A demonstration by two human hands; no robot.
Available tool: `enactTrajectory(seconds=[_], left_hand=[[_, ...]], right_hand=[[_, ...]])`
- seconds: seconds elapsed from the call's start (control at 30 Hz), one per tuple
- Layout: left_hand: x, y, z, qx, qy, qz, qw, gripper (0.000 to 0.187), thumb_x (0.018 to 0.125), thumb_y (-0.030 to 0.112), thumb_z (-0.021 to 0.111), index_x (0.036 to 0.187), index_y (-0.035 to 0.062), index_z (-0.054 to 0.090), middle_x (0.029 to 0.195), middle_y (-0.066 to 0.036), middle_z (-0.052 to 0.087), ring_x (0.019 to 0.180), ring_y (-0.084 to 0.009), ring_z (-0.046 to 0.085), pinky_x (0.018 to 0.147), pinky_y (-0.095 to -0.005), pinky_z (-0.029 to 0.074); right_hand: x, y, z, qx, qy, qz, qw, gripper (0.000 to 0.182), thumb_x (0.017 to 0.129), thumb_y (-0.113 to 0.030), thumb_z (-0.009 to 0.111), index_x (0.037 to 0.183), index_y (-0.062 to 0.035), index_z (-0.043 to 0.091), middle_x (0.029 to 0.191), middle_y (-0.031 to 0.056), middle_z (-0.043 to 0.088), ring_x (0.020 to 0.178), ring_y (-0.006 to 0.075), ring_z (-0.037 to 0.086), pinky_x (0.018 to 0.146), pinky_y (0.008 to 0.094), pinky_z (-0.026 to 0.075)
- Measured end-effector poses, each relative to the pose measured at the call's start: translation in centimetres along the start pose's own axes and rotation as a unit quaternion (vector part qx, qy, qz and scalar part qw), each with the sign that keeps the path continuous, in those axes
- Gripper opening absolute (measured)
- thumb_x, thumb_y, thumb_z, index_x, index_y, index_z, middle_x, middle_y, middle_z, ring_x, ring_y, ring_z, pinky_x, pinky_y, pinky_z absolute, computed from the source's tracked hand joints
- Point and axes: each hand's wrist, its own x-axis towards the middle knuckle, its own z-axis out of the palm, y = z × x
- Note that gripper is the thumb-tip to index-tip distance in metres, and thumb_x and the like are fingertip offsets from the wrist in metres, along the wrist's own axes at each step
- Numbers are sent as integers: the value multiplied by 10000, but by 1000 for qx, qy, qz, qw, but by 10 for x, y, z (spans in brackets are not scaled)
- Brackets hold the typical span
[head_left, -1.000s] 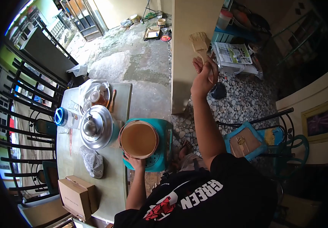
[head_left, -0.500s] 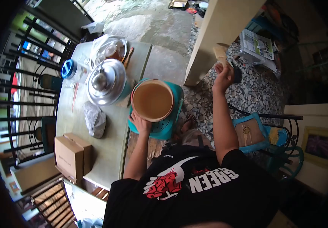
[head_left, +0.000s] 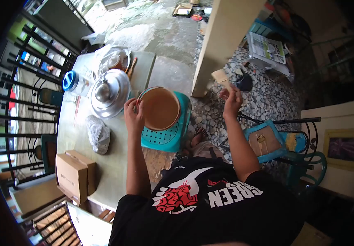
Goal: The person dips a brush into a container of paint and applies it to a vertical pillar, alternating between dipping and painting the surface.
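Note:
A round bucket (head_left: 169,110) with a tan inside stands on a teal plastic stool (head_left: 159,139) with a perforated top. At its left rim, my left hand (head_left: 134,117) has its fingers closed round the bucket's thin handle, where a bit of red shows. My right hand (head_left: 231,102) is raised off to the right, gripping the narrow end of a flat wooden spatula (head_left: 221,77). Its wide blade points up and away from me, apart from the bucket.
On the table (head_left: 117,176) at left are a lidded metal pot (head_left: 110,94), a blue-capped jar (head_left: 76,83), a plastic-wrapped bundle (head_left: 99,134) and a cardboard box (head_left: 74,176). A pillar (head_left: 220,41) rises ahead; a chair (head_left: 263,141) stands at right.
My left hand has shifted from the bucket's near side to the handle at its left rim. My right hand has moved left and lower with the spatula, which now tilts left.

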Motion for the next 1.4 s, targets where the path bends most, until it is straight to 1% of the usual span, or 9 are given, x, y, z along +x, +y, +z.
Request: enactTrajectory(seconds=[0.1, 0.13, 0.2, 0.3, 0.53, 0.8, 1.0, 1.13, 1.4], left_hand=[[0, -11, 18, -45, 2, -14, 999, 197, 894, 182, 526, 926, -6, 572, 885, -72, 550, 776, -136, 517, 699, -249, 423], [-2, -11, 23, -144, 6, -73, 987, 177, 883, 152, 513, 914, -12, 571, 886, -118, 575, 829, -209, 555, 753, -295, 437], [-2, 18, 17, -194, -28, -103, 975, 188, 891, 163, 519, 900, -20, 560, 823, -96, 569, 775, -142, 546, 708, -261, 439], [4, 41, 24, -234, -67, -39, 969, 201, 894, 172, 527, 893, -28, 548, 774, -89, 563, 752, -112, 535, 685, -244, 436], [59, 73, 40, -210, -80, 51, 973, 193, 890, 156, 518, 877, -31, 558, 741, -52, 587, 688, -112, 527, 648, -245, 415], [120, 64, 122, -335, -99, -45, 936, 210, 877, 187, 532, 859, -16, 585, 721, -40, 569, 618, -104, 507, 600, -233, 410], [120, 36, 196, -229, -202, -31, 952, 218, 867, 169, 543, 776, -26, 579, 648, -32, 564, 598, -83, 508, 560, -225, 406], [98, -4, 220, -214, -306, -49, 927, 228, 916, 196, 463, 860, -16, 526, 785, -112, 641, 790, -169, 631, 715, -258, 463], [83, -39, 233, -259, -336, -80, 902, 251, 947, 233, 392, 929, -4, 472, 882, -132, 654, 842, -186, 617, 737, -313, 459]], right_hand=[[-11, -2, -8, -4, -5, -4, 1000, 224, 914, -138, 452, 1079, -13, 538, 831, 106, 609, 651, 155, 606, 576, 285, 539], [-13, -5, -10, -6, -6, 1, 1000, 223, 918, -142, 453, 1080, -19, 542, 831, 104, 610, 655, 153, 607, 576, 285, 539], [-17, -16, -12, -4, 4, 5, 1000, 220, 922, -140, 448, 1086, -29, 544, 840, 97, 608, 667, 147, 607, 575, 279, 538], [-21, -29, -13, -12, -7, 3, 1000, 241, 913, -169, 439, 1074, -34, 556, 845, 88, 622, 684, 154, 616, 597, 283, 539], [-22, -46, -22, 17, 2, 1, 1000, 232, 914, -141, 453, 1092, -29, 550, 877, 95, 617, 681, 140, 613, 592, 274, 536], [-28, -71, -19, 53, -16, 23, 998, 295, 890, -177, 429, 1121, -16, 518, 917, 112, 622, 715, 156, 618, 581, 263, 521], [-9, -72, 5, 72, -30, -50, 996, 286, 911, -181, 433, 1121, 2, 496, 945, 132, 617, 760, 158, 613, 609, 260, 516], [6, -54, 20, 40, -67, -154, 985, 236, 887, -90, 480, 1092, 25, 491, 938, 135, 618, 810, 162, 607, 659, 271, 521], [35, -54, 49, -19, -107, -202, 973, 229, 899, -91, 437, 1089, 28, 484, 961, 146, 609, 773, 145, 594, 725, 272, 486]])
